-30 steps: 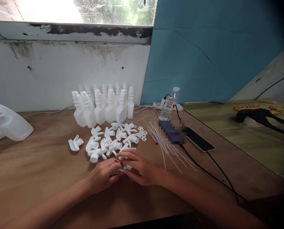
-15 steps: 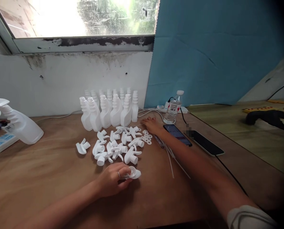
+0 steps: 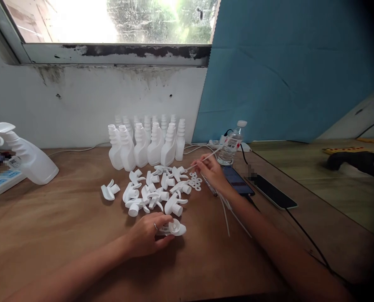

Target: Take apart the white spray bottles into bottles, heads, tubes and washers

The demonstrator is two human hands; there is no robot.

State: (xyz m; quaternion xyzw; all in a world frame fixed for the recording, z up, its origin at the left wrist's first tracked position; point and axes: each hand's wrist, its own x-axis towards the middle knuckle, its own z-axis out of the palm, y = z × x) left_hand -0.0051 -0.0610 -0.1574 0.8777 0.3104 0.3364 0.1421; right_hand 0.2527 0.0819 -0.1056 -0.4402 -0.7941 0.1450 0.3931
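Observation:
My left hand (image 3: 147,234) is closed around a white trigger spray head (image 3: 175,227), which lies on the table with its round socket facing up. In a pinch between thumb and finger, my right hand (image 3: 211,171) holds a thin white dip tube (image 3: 212,154) that slants up to the right. Small white ring gaskets (image 3: 194,181) lie in a cluster just left of the right hand. Between the two hands is a heap of white spray heads (image 3: 152,191), and one more spray head (image 3: 110,190) lies apart at left.
Several white spray bottles (image 3: 142,147) stand in rows by the wall. An assembled spray bottle (image 3: 32,157) leans at left. At right are a water bottle (image 3: 232,144), two phones (image 3: 237,181) with cables, and loose tubes (image 3: 225,216) on the table (image 3: 80,226).
My right hand has lifted from the table, and a thin tube now shows in its pinch. My left hand stays on the spray head. The view has shifted slightly.

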